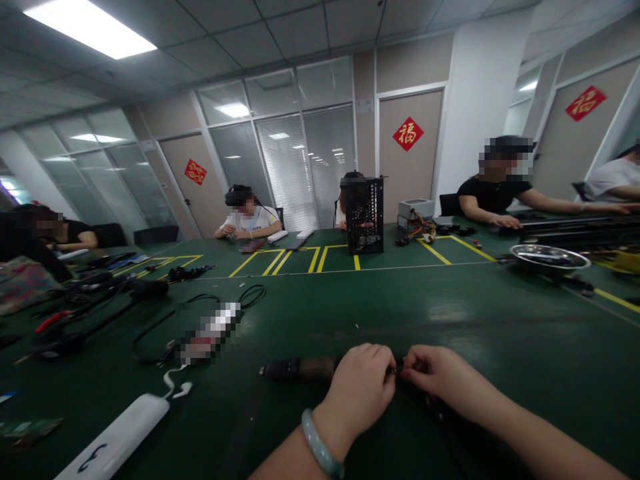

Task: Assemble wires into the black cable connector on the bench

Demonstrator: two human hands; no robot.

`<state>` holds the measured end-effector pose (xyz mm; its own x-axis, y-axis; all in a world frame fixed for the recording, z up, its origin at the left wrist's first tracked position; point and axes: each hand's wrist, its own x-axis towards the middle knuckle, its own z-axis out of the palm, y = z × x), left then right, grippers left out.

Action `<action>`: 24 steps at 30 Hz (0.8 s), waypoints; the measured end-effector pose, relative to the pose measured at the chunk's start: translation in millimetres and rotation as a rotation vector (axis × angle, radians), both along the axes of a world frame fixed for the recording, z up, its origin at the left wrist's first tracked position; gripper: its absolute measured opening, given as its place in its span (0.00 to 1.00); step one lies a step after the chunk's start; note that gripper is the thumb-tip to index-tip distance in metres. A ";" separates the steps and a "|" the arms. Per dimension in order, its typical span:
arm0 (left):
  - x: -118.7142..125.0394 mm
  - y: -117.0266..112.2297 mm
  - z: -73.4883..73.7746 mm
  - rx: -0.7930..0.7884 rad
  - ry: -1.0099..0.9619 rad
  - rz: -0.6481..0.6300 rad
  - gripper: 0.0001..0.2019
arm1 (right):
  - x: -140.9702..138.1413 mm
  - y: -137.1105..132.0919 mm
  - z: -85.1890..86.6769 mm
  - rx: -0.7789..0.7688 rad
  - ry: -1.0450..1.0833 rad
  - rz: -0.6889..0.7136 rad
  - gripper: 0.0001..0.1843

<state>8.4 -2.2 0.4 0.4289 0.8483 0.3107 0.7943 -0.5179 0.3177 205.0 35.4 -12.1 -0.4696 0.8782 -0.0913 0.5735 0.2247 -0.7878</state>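
Note:
My left hand point(361, 381), with a pale green bangle point(320, 443) on its wrist, is closed, thumb and fingers pinched at a small dark piece too tiny to name. Close on its right, my right hand point(433, 370) pinches at the same spot, fingertips nearly meeting those of the left. A dark, cylindrical power screwdriver point(300, 370) lies on the green table, its metal tip pointing left. Its rear part is hidden behind my left hand, so I cannot tell whether that hand touches it. A dark cable point(440, 417) runs beneath my right wrist.
To the left are a white numbered power bank-like case point(123, 433), a blurred-out device point(213, 333) with black cable, and tangled black gear point(95, 317). Across the table stand a black computer case point(365, 215), a power supply point(416, 212) and a metal bowl point(550, 257). Several people sit around.

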 end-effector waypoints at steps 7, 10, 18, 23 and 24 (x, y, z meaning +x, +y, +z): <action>-1.7 1.5 -1.2 -0.002 -0.012 -0.032 0.04 | 1.9 -1.6 11.1 0.042 -0.072 0.018 0.06; -0.9 1.3 0.3 -0.004 -0.001 -0.043 0.04 | 2.4 -2.0 11.7 0.079 -0.101 0.016 0.05; 0.4 -1.3 3.3 -0.010 0.037 -0.008 0.06 | 2.2 -1.9 10.8 0.166 -0.135 0.007 0.05; 0.4 -0.7 3.5 -0.024 0.030 -0.003 0.05 | 3.2 -2.1 12.5 0.178 -0.138 0.012 0.05; 0.7 -0.3 3.5 -0.025 0.028 -0.004 0.05 | 3.4 -2.4 13.1 0.184 -0.142 0.012 0.05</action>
<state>9.1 -2.5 3.8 0.4402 0.8541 0.2770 0.8011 -0.5129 0.3086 208.4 33.0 1.0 -0.4741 0.8805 0.0040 0.6718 0.3647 -0.6447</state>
